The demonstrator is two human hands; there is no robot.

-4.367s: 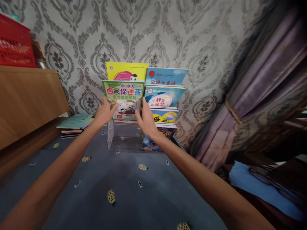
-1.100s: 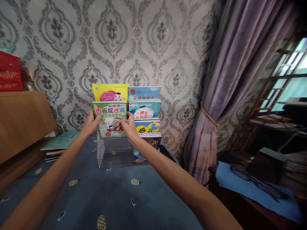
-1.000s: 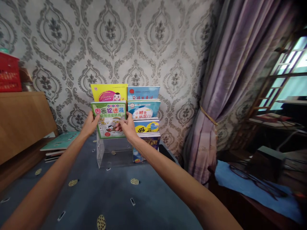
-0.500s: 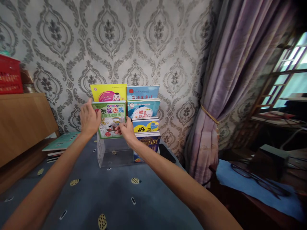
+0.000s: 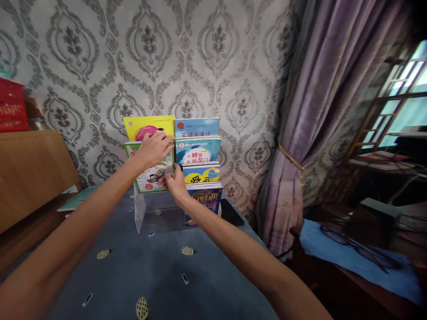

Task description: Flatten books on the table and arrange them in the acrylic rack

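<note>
A green picture book [image 5: 149, 178] stands in the left column of a clear acrylic rack [image 5: 151, 215], in front of a yellow book [image 5: 144, 126]. My left hand [image 5: 154, 146] lies over the green book's top edge with its fingers curled across it. My right hand [image 5: 173, 182] pinches the same book at its lower right edge. The rack's right column holds several tiered books, among them a light blue one [image 5: 197, 127], a teal one [image 5: 199, 151] and a dark blue one [image 5: 204, 201] at the bottom.
The rack stands on a blue patterned surface [image 5: 160, 266] against the wallpapered wall. A flat stack of books [image 5: 74, 202] lies left, by a wooden cabinet [image 5: 30, 173] with a red crate [image 5: 11, 106]. A black flat object [image 5: 230, 212], purple curtain [image 5: 310, 124] and blue cloth [image 5: 350, 264] are right.
My left hand has moved from the green book's left edge up and across to its top edge. My right hand stays pinched at the lower right edge.
</note>
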